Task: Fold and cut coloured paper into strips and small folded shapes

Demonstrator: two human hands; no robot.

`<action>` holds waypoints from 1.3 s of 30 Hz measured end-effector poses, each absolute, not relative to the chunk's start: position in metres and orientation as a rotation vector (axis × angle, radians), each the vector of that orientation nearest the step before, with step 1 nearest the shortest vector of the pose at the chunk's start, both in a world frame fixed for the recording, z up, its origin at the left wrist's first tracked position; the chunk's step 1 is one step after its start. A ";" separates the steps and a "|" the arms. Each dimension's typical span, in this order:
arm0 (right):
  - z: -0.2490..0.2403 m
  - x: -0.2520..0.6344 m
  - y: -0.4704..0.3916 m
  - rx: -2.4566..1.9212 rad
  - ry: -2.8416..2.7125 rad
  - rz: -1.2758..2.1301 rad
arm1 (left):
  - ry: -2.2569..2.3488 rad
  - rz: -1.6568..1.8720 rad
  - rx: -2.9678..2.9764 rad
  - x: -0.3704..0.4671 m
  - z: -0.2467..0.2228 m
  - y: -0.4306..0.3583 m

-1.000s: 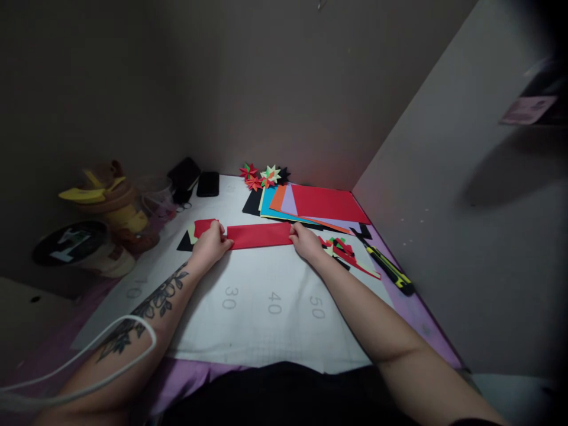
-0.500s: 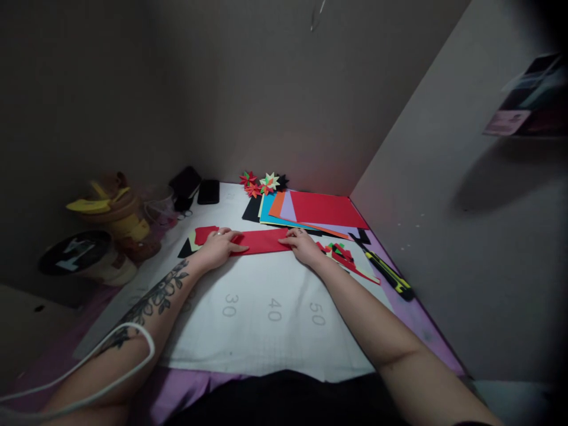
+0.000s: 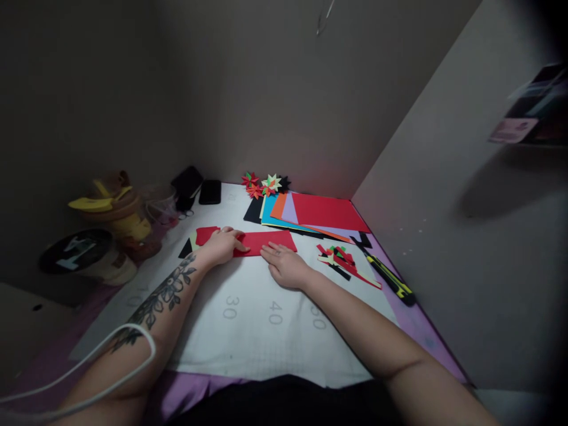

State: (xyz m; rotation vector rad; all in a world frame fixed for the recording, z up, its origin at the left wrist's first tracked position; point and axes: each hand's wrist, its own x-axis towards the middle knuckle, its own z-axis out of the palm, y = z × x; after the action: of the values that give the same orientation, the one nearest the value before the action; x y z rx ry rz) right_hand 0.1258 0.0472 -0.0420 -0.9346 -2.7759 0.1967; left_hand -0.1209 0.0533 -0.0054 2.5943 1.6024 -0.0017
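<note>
A long red paper strip (image 3: 257, 241) lies flat on the white sheet (image 3: 248, 343) printed with numbers. My left hand (image 3: 224, 245) presses on its left part, thumb and fingers apart. On its near edge, right of the middle, rests my right hand (image 3: 284, 263) with the fingers stretched flat. Another red paper piece (image 3: 206, 234) shows beyond my left hand, over pale and black paper (image 3: 186, 248). What lies beneath my left palm is hidden.
Coloured sheets (image 3: 328, 212) are stacked at the back right, beside several folded paper stars (image 3: 268, 183). Paper scraps (image 3: 339, 260) and a yellow-black box cutter (image 3: 390, 278) lie on the right. A phone (image 3: 210, 192), a black-lidded tub (image 3: 80, 254) and a yellow pot (image 3: 124, 222) stand left.
My right hand has moved from the strip's right end leftward and nearer to me, its fingers now flat. My left hand stays on the strip. The view has shifted slightly.
</note>
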 end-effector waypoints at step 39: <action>-0.036 0.121 0.076 -1.074 -2.554 0.349 | 1.559 0.232 2.461 -0.078 -0.031 0.017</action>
State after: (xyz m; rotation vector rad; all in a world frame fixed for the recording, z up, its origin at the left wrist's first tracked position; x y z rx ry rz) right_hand 0.1213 0.0762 -0.0364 -1.0738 -2.5538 0.3487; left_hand -0.0781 0.0171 -0.0311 2.4613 1.5593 0.2320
